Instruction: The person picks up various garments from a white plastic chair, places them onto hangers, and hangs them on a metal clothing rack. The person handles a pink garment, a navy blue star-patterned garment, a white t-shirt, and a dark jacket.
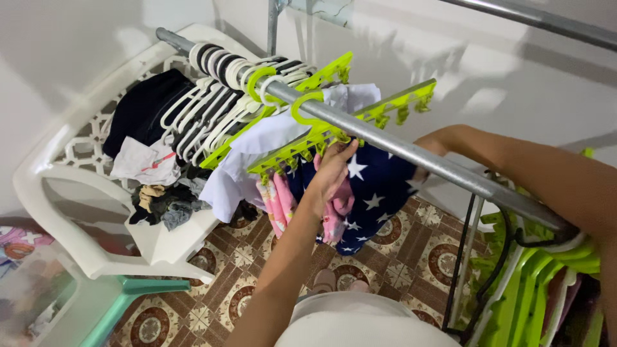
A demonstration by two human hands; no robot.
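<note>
A lime-green clip hanger (302, 144) hangs by its hook from a grey metal rod (411, 154). A navy cloth with white stars (379, 186) and pink striped cloths (273, 205) hang from its clips. My left hand (331, 170) reaches up from below and pinches the top edge of the navy cloth just under the clips. My right arm comes over the rod from the right. My right hand (421, 173) is mostly hidden behind the rod and the navy cloth. A second green clip hanger (398, 103) hangs behind, with a white garment (257, 141) beside it.
Several white hangers (205, 109) are bunched on the rod's far end. A white plastic chair (51, 173) at left holds a pile of clothes (154, 193). More green hangers (540, 283) crowd the lower right. A teal stool (109, 302) stands on the patterned tile floor (398, 250).
</note>
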